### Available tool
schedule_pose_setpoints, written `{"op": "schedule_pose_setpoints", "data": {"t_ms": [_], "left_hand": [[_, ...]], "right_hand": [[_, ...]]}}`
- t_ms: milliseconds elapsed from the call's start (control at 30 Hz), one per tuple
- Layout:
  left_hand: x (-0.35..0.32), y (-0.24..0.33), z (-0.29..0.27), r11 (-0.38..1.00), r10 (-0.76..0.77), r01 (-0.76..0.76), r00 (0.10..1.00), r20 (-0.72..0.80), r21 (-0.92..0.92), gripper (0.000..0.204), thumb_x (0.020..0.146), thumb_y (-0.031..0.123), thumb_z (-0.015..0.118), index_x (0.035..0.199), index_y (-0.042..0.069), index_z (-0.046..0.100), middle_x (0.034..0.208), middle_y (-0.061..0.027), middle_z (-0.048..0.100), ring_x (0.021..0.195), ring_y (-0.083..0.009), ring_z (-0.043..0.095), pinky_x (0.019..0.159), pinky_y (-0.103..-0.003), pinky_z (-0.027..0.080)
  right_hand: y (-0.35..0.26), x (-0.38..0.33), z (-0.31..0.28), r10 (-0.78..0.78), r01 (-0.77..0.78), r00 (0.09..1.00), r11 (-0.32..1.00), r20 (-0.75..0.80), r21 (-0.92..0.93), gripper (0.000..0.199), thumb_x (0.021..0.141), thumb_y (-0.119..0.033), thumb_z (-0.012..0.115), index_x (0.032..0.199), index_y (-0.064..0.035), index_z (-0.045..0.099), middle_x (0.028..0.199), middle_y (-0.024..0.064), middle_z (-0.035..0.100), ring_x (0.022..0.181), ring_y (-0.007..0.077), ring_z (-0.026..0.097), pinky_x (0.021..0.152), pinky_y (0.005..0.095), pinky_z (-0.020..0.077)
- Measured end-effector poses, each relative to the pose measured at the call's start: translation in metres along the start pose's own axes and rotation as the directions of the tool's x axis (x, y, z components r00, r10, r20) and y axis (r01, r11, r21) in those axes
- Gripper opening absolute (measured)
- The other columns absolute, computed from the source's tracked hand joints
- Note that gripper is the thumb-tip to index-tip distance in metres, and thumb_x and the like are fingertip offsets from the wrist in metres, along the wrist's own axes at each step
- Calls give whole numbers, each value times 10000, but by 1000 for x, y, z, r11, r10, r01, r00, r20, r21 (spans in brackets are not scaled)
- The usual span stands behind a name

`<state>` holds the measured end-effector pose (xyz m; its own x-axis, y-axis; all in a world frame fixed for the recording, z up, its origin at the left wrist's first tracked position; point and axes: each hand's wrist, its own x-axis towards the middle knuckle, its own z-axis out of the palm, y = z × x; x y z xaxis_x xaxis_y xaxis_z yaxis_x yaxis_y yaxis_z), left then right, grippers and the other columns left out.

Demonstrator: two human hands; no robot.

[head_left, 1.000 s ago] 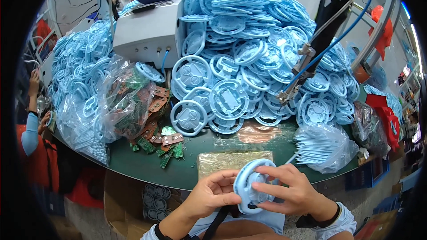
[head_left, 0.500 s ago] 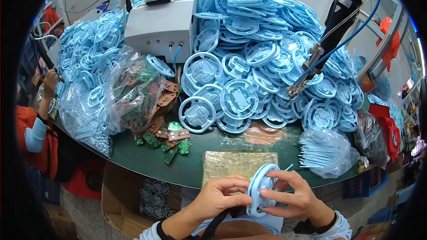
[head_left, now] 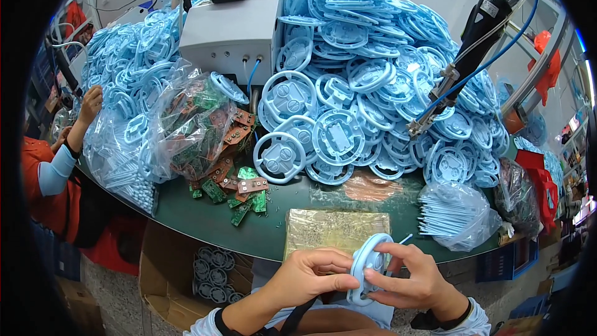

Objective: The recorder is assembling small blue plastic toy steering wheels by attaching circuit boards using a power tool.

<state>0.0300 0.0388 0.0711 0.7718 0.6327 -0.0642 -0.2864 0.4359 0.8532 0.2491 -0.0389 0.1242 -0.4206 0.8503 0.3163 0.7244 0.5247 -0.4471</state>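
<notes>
Seen from the blue wheel [head_left: 362, 264] held at the near edge of the tabletop [head_left: 258, 235], a yellowish wrapped block [head_left: 336, 229] lies just beyond at 11 o'clock, partly between it and the wheel heap [head_left: 379, 74] at 12. Loose circuit boards [head_left: 252, 185] lie at 10 o'clock, a bag of blue sticks [head_left: 460, 214] at 2; a black hanging tool [head_left: 477, 34] slants before the heap at 1. The left hand [head_left: 318, 275] comes in from 8 o'clock, thumb and fingers pinching the wheel's rim; the right hand [head_left: 420, 278], from 4, grips the other side with spread, bent fingers. The wheel stands on edge, slightly tilted, between both hands.
</notes>
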Motion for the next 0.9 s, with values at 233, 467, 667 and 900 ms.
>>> {"op": "schedule_pose_setpoints", "data": {"t_ms": [233, 467, 667, 900], "left_hand": [[6, 3, 4, 960, -217, 239, 964, -157, 144, 213, 879, 167, 717, 937, -9, 612, 820, -21, 646, 734, -67, 609, 607, -217, 484], [-3, -12, 2, 996, -57, 36, 966, -252, -87, 249, 878, 22, 673, 1050, -5, 496, 997, -93, 618, 894, -122, 632, 773, -247, 532], [4, -7, 27, 975, 175, -209, 937, -301, -82, 413, 867, -28, 653, 1209, -31, 420, 1112, -115, 576, 1007, -160, 612, 840, -284, 540], [-5, -3, 23, 979, 125, -75, 955, -270, 188, 461, 865, 19, 679, 1268, -53, 468, 1131, -101, 608, 1017, -138, 600, 866, -278, 512]], "right_hand": [[1, 2, 18, -76, 87, 994, 985, 78, -151, 439, 694, -179, 785, 1123, -185, 691, 1198, 137, 574, 805, 227, 628, 636, 307, 526], [-2, -30, 11, 703, -563, 702, 647, -116, 515, 253, 773, -102, 788, 986, -16, 684, 971, 103, 677, 807, 155, 652, 728, 279, 538], [-12, -8, 45, 629, -547, 645, -17, 434, 837, 348, 837, -144, 759, 1115, 20, 629, 952, 70, 684, 823, 112, 644, 679, 241, 525], [-16, -7, 55, 626, -467, 720, 119, 299, 876, 286, 856, -172, 742, 1039, 18, 633, 828, 45, 672, 683, 89, 629, 598, 242, 515]]}}
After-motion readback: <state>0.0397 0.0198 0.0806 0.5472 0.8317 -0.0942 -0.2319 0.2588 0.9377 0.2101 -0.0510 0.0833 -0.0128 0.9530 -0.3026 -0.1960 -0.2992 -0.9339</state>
